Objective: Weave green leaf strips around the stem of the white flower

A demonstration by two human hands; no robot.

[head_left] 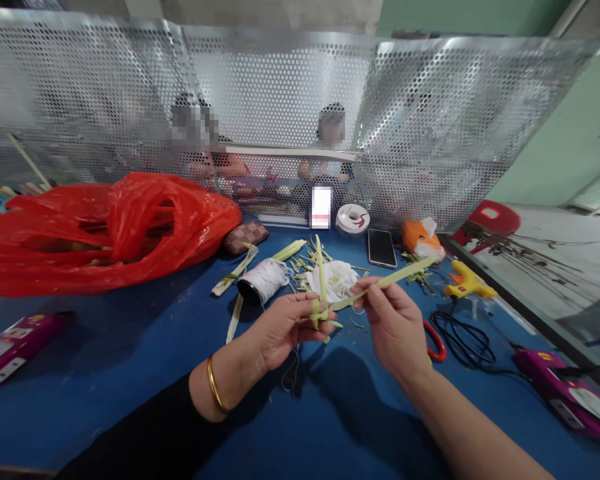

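Observation:
My left hand (pixel 295 323), with a gold bangle at the wrist, pinches a small knot of folded pale green leaf strips (pixel 320 312) between thumb and fingers. One strip end stands upright from the knot, and short ends poke out below it. My right hand (pixel 393 320) grips a long flat leaf strip (pixel 403 272) that runs from the knot out to the upper right. Behind my hands, leaf scraps lie on and around a crumpled white tissue (pixel 347 280). A spool of white thread (pixel 266 280) rests on its side left of them.
On the blue table (pixel 180 373) are a red plastic bag (pixel 180 213), a phone (pixel 381 247), a ribbon roll (pixel 353 219), a tissue pack (pixel 420 237), a yellow glue gun (pixel 467 280), red-handled scissors (pixel 437 343) and a purple power strip (pixel 570 387). A perforated metal screen (pixel 280 87) stands behind; people sit beyond it.

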